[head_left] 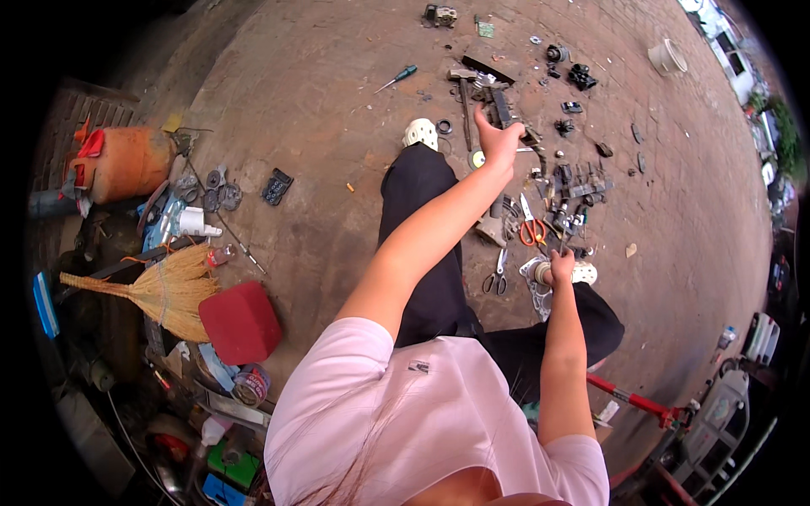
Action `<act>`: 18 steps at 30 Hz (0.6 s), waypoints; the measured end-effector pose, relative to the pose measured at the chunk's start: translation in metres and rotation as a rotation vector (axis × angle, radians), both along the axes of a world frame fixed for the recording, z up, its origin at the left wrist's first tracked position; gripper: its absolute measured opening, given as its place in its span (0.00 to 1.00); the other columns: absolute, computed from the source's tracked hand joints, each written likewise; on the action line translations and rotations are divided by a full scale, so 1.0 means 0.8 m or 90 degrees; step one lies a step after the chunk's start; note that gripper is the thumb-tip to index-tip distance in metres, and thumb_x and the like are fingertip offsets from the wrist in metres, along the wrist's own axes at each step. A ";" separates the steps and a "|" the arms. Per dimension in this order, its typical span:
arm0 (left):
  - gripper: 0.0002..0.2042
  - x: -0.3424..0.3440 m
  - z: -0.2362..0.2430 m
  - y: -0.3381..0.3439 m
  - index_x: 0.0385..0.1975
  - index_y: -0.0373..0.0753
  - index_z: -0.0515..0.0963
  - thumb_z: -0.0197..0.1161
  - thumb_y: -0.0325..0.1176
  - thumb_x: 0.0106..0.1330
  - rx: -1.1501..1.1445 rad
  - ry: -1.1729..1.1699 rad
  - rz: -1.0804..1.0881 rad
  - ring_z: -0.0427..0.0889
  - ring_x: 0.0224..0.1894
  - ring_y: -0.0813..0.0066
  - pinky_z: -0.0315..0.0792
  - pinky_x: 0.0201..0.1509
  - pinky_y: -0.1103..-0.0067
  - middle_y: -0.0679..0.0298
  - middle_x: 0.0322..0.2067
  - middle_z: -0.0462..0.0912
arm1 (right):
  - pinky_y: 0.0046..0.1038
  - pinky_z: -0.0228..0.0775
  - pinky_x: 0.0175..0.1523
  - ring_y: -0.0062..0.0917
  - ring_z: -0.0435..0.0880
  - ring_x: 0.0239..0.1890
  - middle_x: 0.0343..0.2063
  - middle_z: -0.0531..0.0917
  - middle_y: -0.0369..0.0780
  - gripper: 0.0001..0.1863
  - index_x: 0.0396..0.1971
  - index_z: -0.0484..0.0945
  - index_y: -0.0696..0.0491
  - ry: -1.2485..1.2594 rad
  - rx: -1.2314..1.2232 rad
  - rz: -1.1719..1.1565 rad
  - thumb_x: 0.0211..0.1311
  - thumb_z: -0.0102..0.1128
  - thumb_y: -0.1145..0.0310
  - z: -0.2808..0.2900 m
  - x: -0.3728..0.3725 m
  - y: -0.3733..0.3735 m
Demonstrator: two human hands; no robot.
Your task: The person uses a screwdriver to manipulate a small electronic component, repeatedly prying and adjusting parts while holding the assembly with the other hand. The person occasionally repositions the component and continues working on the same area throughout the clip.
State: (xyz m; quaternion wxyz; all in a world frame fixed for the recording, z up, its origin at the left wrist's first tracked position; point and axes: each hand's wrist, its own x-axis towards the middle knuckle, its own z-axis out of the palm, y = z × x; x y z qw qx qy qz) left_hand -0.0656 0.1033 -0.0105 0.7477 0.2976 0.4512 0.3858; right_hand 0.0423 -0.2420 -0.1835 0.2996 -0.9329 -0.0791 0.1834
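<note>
My left hand reaches forward over the scattered parts, thumb and a finger spread apart. Just beyond it lies a long dark metal part, and I cannot tell whether they touch. A hammer rests to its left. Low beside my right shoe, my right hand has its fingers closed; what is in them is too small to make out. Orange-handled scissors lie just beyond it, and black-handled scissors to its left. Several small metal parts are strewn ahead of it.
A teal-handled screwdriver lies farther forward. To the left stand an orange gas cylinder, a straw broom and a dark red stool. A white bucket stands far right, with a red metal bar behind my right arm.
</note>
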 end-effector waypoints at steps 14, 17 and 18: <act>0.45 -0.025 0.011 0.016 0.67 0.40 0.50 0.61 0.17 0.44 -0.050 -0.036 0.066 0.72 0.45 0.72 0.68 0.49 0.77 0.60 0.48 0.69 | 0.35 0.71 0.53 0.40 0.82 0.46 0.41 0.83 0.50 0.25 0.48 0.76 0.60 0.081 -0.149 0.090 0.49 0.67 0.64 -0.026 -0.002 0.048; 0.41 -0.020 0.017 0.019 0.64 0.38 0.54 0.60 0.16 0.45 -0.021 -0.031 0.057 0.72 0.45 0.72 0.68 0.50 0.77 0.63 0.47 0.71 | 0.36 0.71 0.54 0.41 0.82 0.47 0.41 0.83 0.51 0.23 0.45 0.79 0.58 0.114 -0.172 0.091 0.48 0.67 0.64 -0.039 0.013 0.058; 0.40 -0.017 0.022 0.016 0.64 0.38 0.55 0.60 0.16 0.45 -0.027 -0.031 0.065 0.73 0.45 0.72 0.68 0.50 0.77 0.63 0.46 0.72 | 0.36 0.70 0.54 0.41 0.82 0.47 0.42 0.83 0.51 0.23 0.45 0.79 0.58 0.121 -0.175 0.094 0.48 0.67 0.64 -0.046 0.021 0.057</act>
